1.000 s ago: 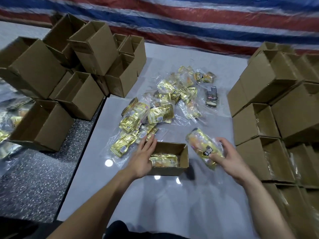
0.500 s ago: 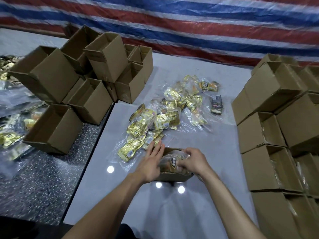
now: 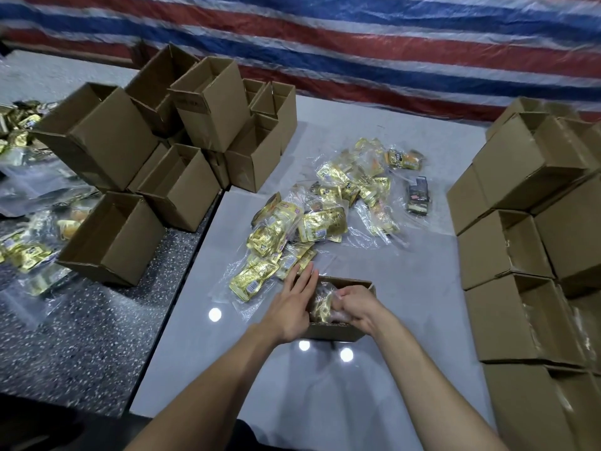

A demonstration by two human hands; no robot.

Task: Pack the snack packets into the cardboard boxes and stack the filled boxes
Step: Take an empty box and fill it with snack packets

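2 hands (image 3: 292, 307), 1 box (image 3: 335, 333) between them — 1 dark packet (image 3: 418, 198), gold packets (image 3: 322, 222) past counting.

I take this to be a makeshift packing station rather than a home or shop. A striped tarp (image 3: 357, 43) closes off the back, open boxes (image 3: 182, 187) are heaped at the left, and a stack (image 3: 507, 242) rises at the right. Gold packets (image 3: 322, 222) lie loose in bulk on a grey table (image 3: 406, 288), beside a speckled surface (image 3: 81, 320).
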